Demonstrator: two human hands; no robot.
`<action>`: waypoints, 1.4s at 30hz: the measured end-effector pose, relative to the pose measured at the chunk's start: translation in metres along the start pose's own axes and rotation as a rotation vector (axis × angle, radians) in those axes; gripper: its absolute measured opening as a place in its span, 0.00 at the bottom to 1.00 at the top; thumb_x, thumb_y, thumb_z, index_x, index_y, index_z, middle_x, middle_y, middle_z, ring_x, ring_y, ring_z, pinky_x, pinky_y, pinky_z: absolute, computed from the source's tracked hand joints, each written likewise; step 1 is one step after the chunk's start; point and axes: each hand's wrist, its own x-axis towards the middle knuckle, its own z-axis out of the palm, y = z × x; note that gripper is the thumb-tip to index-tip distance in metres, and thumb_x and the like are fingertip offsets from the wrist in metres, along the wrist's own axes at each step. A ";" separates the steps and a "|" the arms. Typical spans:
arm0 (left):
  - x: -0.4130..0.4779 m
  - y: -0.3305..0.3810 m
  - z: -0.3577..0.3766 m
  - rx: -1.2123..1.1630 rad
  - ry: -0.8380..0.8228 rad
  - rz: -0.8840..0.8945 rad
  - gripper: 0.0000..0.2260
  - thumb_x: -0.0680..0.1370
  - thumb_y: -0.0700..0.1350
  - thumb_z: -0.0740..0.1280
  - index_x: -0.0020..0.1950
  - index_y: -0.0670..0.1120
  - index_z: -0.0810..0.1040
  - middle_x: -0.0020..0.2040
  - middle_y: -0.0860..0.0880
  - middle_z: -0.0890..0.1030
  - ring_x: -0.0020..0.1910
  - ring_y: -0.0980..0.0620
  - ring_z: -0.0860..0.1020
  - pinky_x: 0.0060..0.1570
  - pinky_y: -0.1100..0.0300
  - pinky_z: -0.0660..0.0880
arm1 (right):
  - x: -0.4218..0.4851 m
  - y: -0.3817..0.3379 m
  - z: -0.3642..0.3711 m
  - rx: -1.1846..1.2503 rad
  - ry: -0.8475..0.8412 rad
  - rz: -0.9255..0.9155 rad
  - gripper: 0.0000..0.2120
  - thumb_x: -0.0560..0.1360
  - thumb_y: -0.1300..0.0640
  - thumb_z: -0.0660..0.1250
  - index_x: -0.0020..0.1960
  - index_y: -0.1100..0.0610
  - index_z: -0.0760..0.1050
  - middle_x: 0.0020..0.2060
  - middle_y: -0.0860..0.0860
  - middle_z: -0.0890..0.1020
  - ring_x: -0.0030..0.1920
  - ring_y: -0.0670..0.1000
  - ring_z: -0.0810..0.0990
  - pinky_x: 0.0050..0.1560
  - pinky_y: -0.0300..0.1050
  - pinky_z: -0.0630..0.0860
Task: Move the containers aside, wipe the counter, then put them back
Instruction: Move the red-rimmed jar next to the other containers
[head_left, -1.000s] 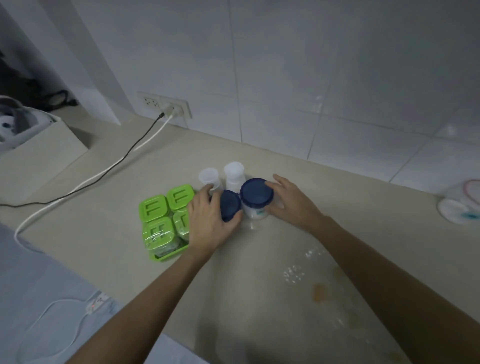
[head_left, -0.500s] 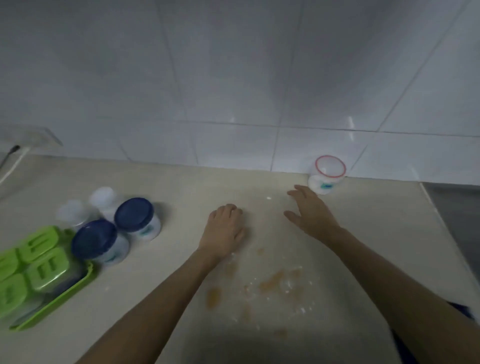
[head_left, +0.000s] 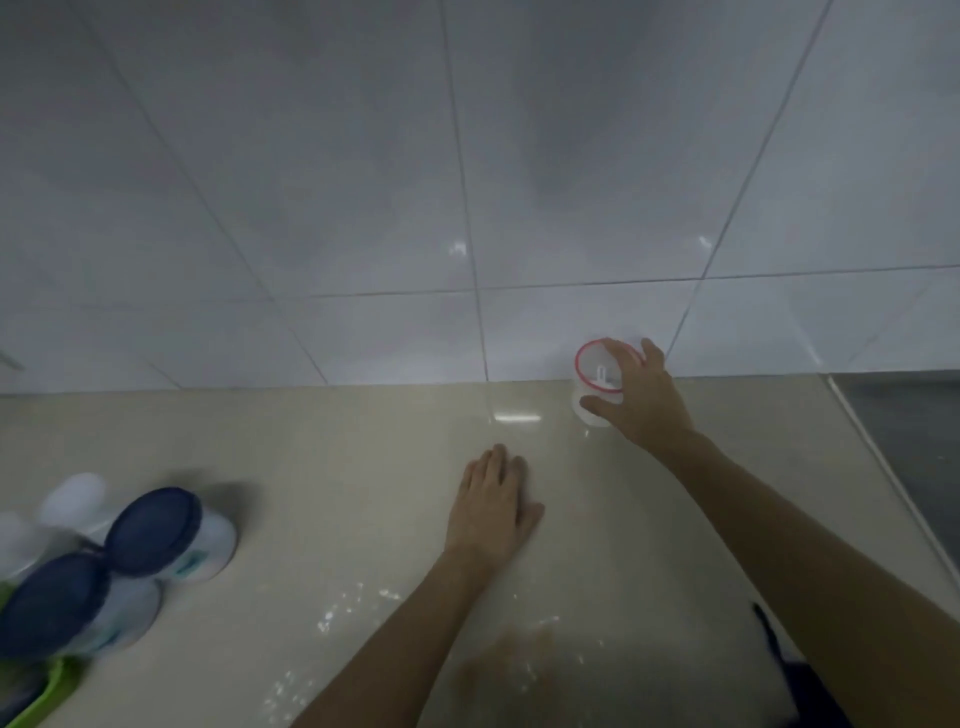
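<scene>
A clear container with a red rim (head_left: 592, 364) stands against the tiled wall at the back of the beige counter (head_left: 337, 467). My right hand (head_left: 636, 400) is wrapped around it, thumb on the near side and fingers over the rim. Flat on the counter near the middle lies my left hand (head_left: 493, 506), palm down, holding nothing. At the far left stand two blue-lidded jars (head_left: 156, 530) (head_left: 57, 603) and two white-capped bottles (head_left: 72, 501). Brownish stains and white specks (head_left: 519, 649) mark the counter in front of me.
A corner of a green tray (head_left: 41, 696) shows at the lower left edge under the jars. The counter ends on the right at a metal-edged grey surface (head_left: 909, 441). White wall tiles (head_left: 467, 182) rise behind the counter.
The view swung right, away from the jars. My right hand reached back to the wall and closed around the red-rimmed container. My left hand left the blue-lidded jar and stayed flat on the counter.
</scene>
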 end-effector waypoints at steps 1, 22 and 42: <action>0.000 -0.002 0.001 -0.006 0.012 -0.003 0.33 0.75 0.61 0.47 0.73 0.42 0.63 0.75 0.38 0.62 0.74 0.40 0.61 0.75 0.49 0.52 | 0.002 -0.001 0.003 0.027 0.015 -0.007 0.39 0.65 0.52 0.76 0.72 0.51 0.63 0.70 0.60 0.61 0.66 0.63 0.70 0.65 0.53 0.69; -0.187 -0.137 -0.021 0.010 0.081 -0.127 0.26 0.79 0.56 0.50 0.68 0.42 0.71 0.71 0.41 0.69 0.71 0.42 0.67 0.74 0.51 0.53 | -0.153 -0.160 0.060 0.022 -0.175 -0.238 0.38 0.61 0.49 0.78 0.68 0.46 0.66 0.62 0.53 0.68 0.56 0.58 0.78 0.55 0.48 0.74; -0.404 -0.269 -0.009 0.043 0.234 -0.215 0.18 0.78 0.53 0.58 0.55 0.43 0.78 0.62 0.41 0.78 0.61 0.43 0.76 0.69 0.50 0.63 | -0.283 -0.345 0.238 0.169 -0.295 -0.405 0.41 0.63 0.53 0.78 0.71 0.54 0.64 0.64 0.56 0.68 0.63 0.55 0.72 0.60 0.46 0.71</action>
